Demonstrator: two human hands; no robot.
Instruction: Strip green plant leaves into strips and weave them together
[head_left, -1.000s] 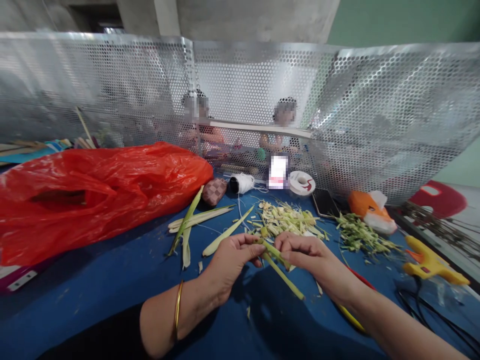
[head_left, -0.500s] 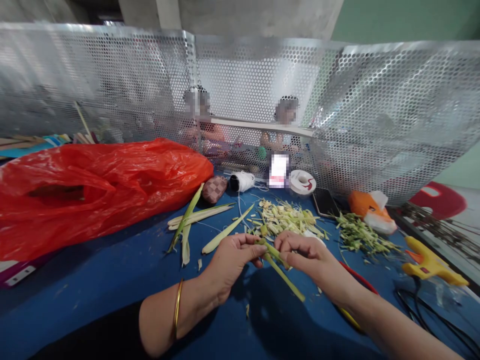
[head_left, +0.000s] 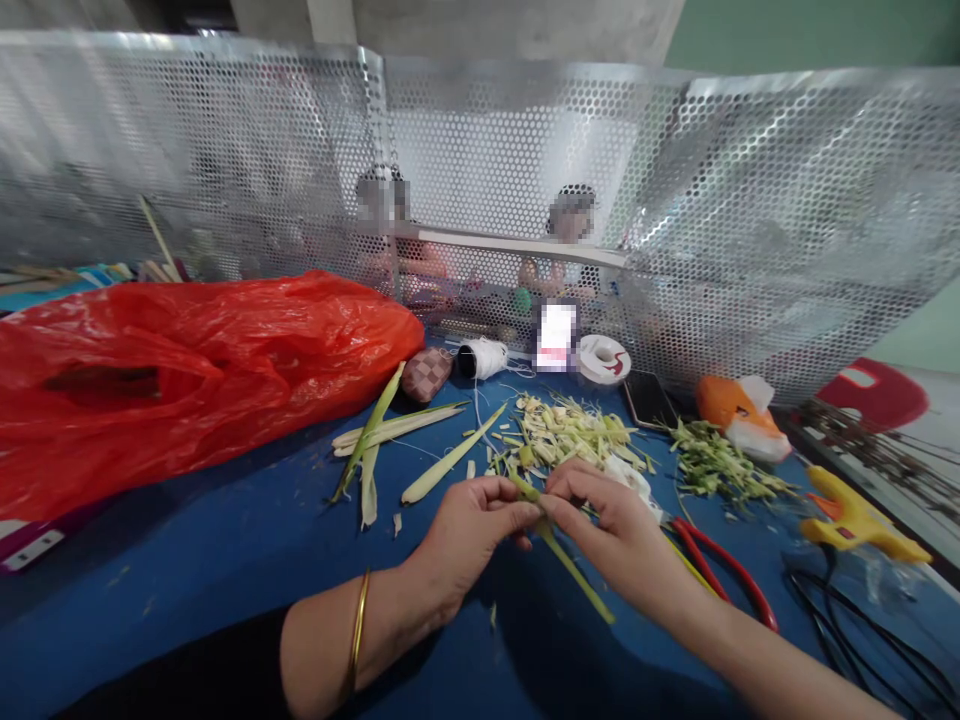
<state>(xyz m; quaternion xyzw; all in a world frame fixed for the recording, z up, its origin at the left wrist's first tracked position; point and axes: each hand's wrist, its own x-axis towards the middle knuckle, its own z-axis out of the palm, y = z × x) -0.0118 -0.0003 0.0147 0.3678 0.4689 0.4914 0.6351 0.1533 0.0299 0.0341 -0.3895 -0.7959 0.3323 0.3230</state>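
Observation:
Between both hands is a green plant stalk [head_left: 574,572], its long end slanting down to the right over the blue table [head_left: 225,560]. My left hand [head_left: 474,525] pinches its upper part between thumb and fingers; a gold bangle circles that wrist. My right hand [head_left: 596,510] grips the same stalk, thumb tip close to the left thumb. The fingers partly hide the spot where they meet. Just beyond the hands lies a heap of pale green cut pieces [head_left: 570,430]. Long husk-like leaves [head_left: 454,455] rest to the left of it.
A red plastic bag [head_left: 225,350] covers the left side. Farther back are white thread [head_left: 486,357], a ribbon spool [head_left: 604,358], a checkered pouch [head_left: 427,375] and a phone [head_left: 649,398]. Red-handled pliers [head_left: 727,570] and a yellow glue gun [head_left: 859,520] lie right. People sit behind a perforated screen [head_left: 502,160].
My right hand has shifted left along the stalk, bringing its thumb against the left one. The red handles at right show more fully now. The view has tilted slightly.

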